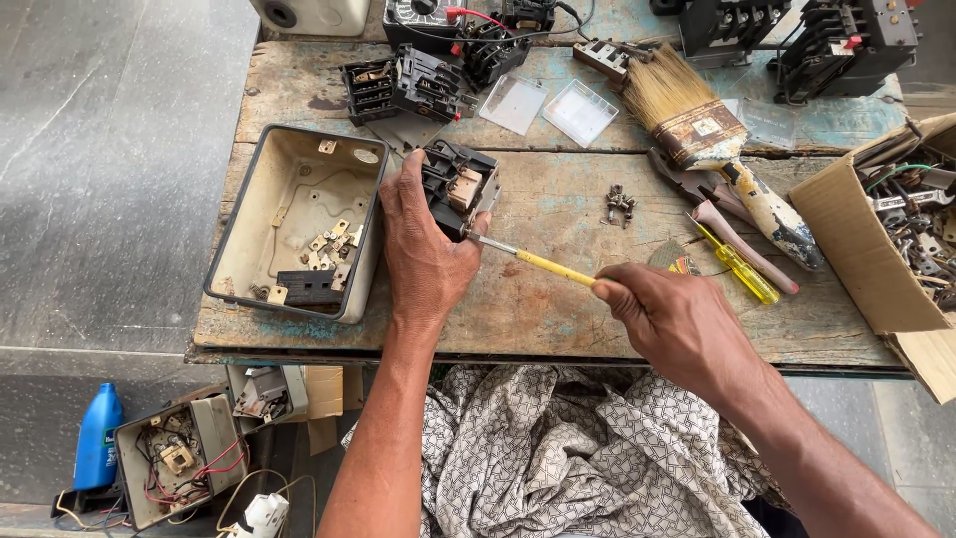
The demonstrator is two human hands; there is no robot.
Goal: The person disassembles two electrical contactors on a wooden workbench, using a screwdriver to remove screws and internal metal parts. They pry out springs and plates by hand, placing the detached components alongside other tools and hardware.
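Observation:
My left hand (pixel 423 244) grips a black electrical switch block (pixel 460 184) with brass contacts, holding it on the worn wooden table (pixel 558 319). My right hand (pixel 672 324) holds a yellow-handled screwdriver (pixel 538 263). Its metal tip points left and touches the lower edge of the block, just by my left thumb. A cream metal enclosure box (pixel 299 221) lies open to the left of my left hand, with small brass parts and a black piece inside.
A wide paintbrush (pixel 712 139), pliers (pixel 732 234), another yellow screwdriver (pixel 742 269) and loose screws (pixel 619 202) lie to the right. A cardboard box of parts (pixel 896 229) sits at the right edge. More black switch blocks (pixel 403 85) stand behind. A blue bottle (pixel 98 433) stands on the floor.

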